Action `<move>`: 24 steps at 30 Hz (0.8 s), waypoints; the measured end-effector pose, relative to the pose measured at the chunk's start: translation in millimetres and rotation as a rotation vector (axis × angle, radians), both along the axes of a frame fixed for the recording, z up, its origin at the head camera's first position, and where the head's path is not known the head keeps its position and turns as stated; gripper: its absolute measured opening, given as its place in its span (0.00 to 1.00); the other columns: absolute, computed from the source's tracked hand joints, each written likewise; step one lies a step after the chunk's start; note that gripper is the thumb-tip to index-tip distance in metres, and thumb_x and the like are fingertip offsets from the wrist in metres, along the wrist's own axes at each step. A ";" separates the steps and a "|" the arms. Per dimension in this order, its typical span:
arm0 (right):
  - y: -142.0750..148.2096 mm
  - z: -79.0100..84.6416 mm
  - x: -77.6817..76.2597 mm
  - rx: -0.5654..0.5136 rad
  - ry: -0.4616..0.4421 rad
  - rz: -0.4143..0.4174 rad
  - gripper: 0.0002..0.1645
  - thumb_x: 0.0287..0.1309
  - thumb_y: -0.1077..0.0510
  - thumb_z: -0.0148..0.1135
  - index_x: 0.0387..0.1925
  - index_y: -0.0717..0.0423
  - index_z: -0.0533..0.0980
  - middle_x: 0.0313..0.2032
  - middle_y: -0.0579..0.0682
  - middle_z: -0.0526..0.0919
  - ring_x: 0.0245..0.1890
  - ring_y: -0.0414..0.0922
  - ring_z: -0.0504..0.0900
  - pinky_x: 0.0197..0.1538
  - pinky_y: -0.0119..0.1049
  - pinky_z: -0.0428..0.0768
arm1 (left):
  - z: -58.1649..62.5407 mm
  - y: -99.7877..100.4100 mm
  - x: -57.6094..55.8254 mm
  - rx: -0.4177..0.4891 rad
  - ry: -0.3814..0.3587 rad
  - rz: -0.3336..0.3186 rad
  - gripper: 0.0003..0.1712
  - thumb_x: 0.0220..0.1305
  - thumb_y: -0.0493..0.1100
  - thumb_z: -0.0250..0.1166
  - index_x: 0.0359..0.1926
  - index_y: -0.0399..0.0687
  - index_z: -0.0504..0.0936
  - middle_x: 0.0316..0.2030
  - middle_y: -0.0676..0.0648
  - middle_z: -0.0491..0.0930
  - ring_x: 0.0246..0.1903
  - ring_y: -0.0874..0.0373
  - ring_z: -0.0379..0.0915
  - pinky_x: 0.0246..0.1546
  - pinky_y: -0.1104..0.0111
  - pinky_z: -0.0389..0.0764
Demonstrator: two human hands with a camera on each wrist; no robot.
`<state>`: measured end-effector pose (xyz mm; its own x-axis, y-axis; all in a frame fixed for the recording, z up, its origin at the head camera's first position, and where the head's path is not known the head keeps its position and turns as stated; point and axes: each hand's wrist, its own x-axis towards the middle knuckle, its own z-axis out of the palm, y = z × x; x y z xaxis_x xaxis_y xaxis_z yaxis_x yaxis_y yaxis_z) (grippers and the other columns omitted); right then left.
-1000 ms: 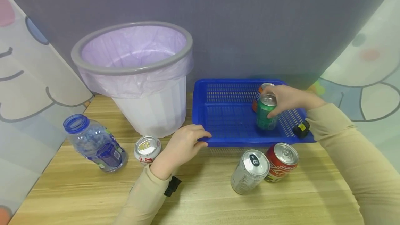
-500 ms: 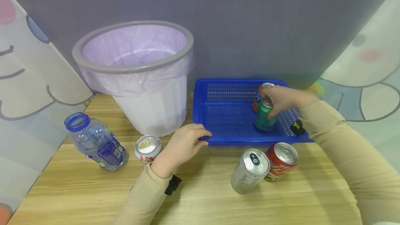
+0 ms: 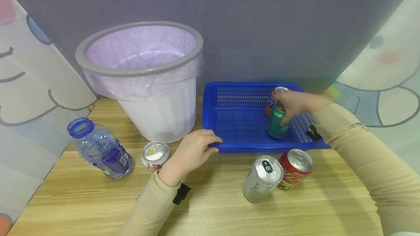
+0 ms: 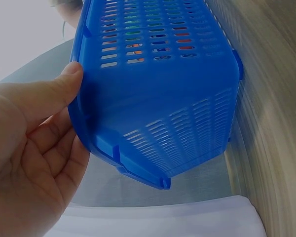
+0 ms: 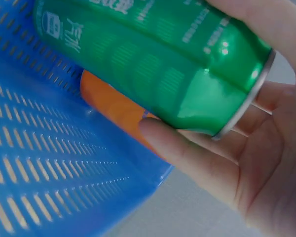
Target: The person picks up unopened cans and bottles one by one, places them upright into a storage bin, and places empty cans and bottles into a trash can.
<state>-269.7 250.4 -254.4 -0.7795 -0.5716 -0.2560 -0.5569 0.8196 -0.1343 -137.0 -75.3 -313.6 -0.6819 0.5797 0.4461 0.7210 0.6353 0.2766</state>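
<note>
My right hand (image 3: 296, 105) grips a green soda can (image 3: 276, 125) near its top, inside the right part of the blue plastic basket (image 3: 210, 119). The right wrist view shows the green can (image 5: 153, 64) tilted across the picture, fingers and thumb around its upper end. Just behind it in the basket stands an orange and blue can (image 3: 269, 104), partly hidden by the hand and green can. My left hand (image 3: 193, 152) pinches the basket's near left rim; in the left wrist view the thumb of that hand (image 4: 34, 133) lies on the rim.
A white bin (image 3: 164, 115) with a purple liner stands left of the basket. A silver can (image 3: 260, 183) and a red can (image 3: 293, 172) stand close together in front. Left are a white can (image 3: 154, 159) and a clear blue-necked bottle (image 3: 105, 152).
The right hand has shifted the green can slightly left and down within the basket. The left hand keeps its place on the rim.
</note>
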 end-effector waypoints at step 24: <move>6.7 -0.4 5.1 -0.007 -0.020 0.008 0.41 0.25 0.60 0.80 0.45 0.65 0.68 0.38 0.56 0.78 0.39 0.52 0.78 0.42 0.48 0.81 | 0.3 1.4 1.2 -0.003 -0.005 0.001 0.12 0.52 0.37 0.71 0.40 0.45 0.86 0.34 0.52 0.83 0.37 0.59 0.79 0.41 0.68 0.81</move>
<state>-264.6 257.1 -254.7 -0.7696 -0.5797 -0.2677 -0.5607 0.8141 -0.1511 -135.8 -74.0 -313.4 -0.6846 0.5807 0.4406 0.7191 0.6368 0.2781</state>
